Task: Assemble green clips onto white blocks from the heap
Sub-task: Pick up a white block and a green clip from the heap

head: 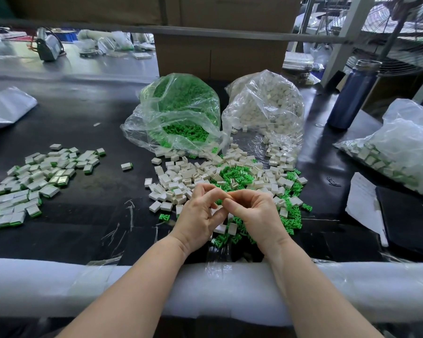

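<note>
A mixed heap lies mid-table: white blocks (181,181) and green clips (235,174). My left hand (200,215) and my right hand (257,215) meet fingertip to fingertip just above the heap's near edge. Both pinch one small piece between thumbs and forefingers; the fingers hide what it is. To the left spreads a pile of assembled blocks (34,176), white with green ends. One assembled block (126,166) lies alone between that pile and the heap.
Behind the heap stand an open bag of green clips (181,111) and a bag of white blocks (266,106), with a cardboard box (220,54) beyond. At right are a blue bottle (354,93), a bag of assembled parts (401,152), papers (362,203) and a black notebook (405,215). White foam (230,289) pads the near edge.
</note>
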A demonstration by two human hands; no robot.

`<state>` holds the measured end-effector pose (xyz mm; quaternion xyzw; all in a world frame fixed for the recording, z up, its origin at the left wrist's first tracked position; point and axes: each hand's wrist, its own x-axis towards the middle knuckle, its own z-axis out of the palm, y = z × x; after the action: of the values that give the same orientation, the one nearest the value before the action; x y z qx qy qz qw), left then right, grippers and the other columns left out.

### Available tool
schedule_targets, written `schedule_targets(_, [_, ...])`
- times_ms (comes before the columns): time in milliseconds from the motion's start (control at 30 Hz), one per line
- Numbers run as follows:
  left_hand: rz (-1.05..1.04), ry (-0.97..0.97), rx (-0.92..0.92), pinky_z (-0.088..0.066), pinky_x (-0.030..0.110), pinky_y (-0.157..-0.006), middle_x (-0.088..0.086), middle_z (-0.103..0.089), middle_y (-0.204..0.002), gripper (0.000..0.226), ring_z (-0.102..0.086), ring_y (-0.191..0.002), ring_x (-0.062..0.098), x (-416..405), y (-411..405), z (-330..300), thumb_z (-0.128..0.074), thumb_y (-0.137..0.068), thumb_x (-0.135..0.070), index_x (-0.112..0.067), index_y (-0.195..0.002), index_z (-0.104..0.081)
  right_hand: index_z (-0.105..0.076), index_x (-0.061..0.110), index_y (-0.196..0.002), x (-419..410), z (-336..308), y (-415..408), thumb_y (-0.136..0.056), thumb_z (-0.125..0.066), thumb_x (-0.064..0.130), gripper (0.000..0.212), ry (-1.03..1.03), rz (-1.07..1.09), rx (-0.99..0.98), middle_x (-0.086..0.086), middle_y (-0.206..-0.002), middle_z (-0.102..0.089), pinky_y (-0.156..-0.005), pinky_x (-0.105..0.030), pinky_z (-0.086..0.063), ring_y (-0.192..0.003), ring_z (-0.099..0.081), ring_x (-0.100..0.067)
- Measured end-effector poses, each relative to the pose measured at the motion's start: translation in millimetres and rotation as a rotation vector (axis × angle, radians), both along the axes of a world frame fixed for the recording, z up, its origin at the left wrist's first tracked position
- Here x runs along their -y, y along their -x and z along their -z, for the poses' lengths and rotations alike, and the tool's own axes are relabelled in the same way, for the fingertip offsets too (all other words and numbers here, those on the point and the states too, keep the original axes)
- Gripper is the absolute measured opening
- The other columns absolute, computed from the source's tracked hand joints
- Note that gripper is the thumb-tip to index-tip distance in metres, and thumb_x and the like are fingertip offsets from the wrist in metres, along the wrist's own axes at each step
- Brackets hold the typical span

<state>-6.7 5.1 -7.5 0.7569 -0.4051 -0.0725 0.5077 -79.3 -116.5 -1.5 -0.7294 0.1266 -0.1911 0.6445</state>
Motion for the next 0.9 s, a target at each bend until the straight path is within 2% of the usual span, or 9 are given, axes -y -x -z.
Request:
schedule_targets(167, [-0.006,-0.038,0.022,-0.048,0.037,-0.086,-0.005,-0.04,-0.101,0.009,-0.049,-0.087,0.016,-0.2,-0.1,1.4,-0.062,-0.087,-0.014,-0.019,-0.094,-0.063,-0.073,0.004,-0.088,-0.5,-0.1,0.2,-0.08,-0.069,0.005,0.009,-0.024,0.01,-0.009,-0.016,-0.082,-0.071,-0.078,-0.036,-0.054,-0.077,-0.065,-0.023])
schedule_targets(600, [-0.006,-0.045,-0.005,-0.047,0.034,-0.087,0.002,-0.041,-0.104,0.009,-0.048,-0.089,0.017,0.5,1.2,-0.6,-0.061,-0.087,-0.014,-0.017,-0.096,-0.063,-0.074,0.01,-0.083,-0.4,-0.8,0.7,-0.08,-0.07,0.008,0.006,-0.024,0.029,0.009,-0.011,-0.077,-0.072,-0.075,-0.032,-0.055,-0.074,-0.066,-0.019])
schedule_targets(733, [-0.023,0.032,-0.035,-0.043,0.014,-0.075,0.002,-0.043,-0.102,0.008,-0.046,-0.079,-0.002,0.1,0.6,-1.9,-0.059,-0.088,-0.014,-0.019,-0.095,-0.062,-0.073,0.015,-0.091,-3.3,-0.1,0.0,-0.083,-0.069,0.016,0.009,0.044,0.02,0.027,-0.002,-0.084,-0.074,-0.079,-0.027,-0.055,-0.084,-0.069,-0.016])
schedule_targets(767, [-0.037,0.043,-0.045,-0.042,0.012,-0.072,0.0,-0.044,-0.1,0.008,-0.046,-0.076,-0.002,0.2,0.7,-2.5,-0.059,-0.088,-0.016,-0.02,-0.094,-0.062,-0.073,0.015,-0.093,-4.4,0.2,-0.9,-0.084,-0.068,0.017,0.011,0.04,0.023,0.032,-0.001,-0.086,-0.074,-0.079,-0.025,-0.055,-0.085,-0.069,-0.014])
schedule_targets(833, [-0.087,0.045,-0.055,-0.042,0.013,-0.068,0.0,-0.047,-0.097,0.007,-0.047,-0.073,0.008,0.8,0.2,-2.4,-0.059,-0.088,-0.019,-0.019,-0.094,-0.062,-0.07,0.017,-0.095,-6.3,-0.4,-2.1,-0.086,-0.064,0.016,0.011,-0.03,0.049,0.059,0.002,-0.088,-0.073,-0.077,-0.019,-0.053,-0.086,-0.069,-0.009])
schedule_targets(900, [-0.136,0.032,-0.039,-0.044,0.019,-0.069,0.004,-0.052,-0.097,0.01,-0.05,-0.074,0.019,1.0,-1.0,-1.6,-0.059,-0.088,-0.018,-0.014,-0.096,-0.064,-0.069,0.022,-0.091,-6.5,-1.3,-1.6,-0.086,-0.064,0.011,0.012,-0.012,0.095,0.094,0.006,-0.086,-0.071,-0.075,-0.014,-0.051,-0.083,-0.067,-0.005])
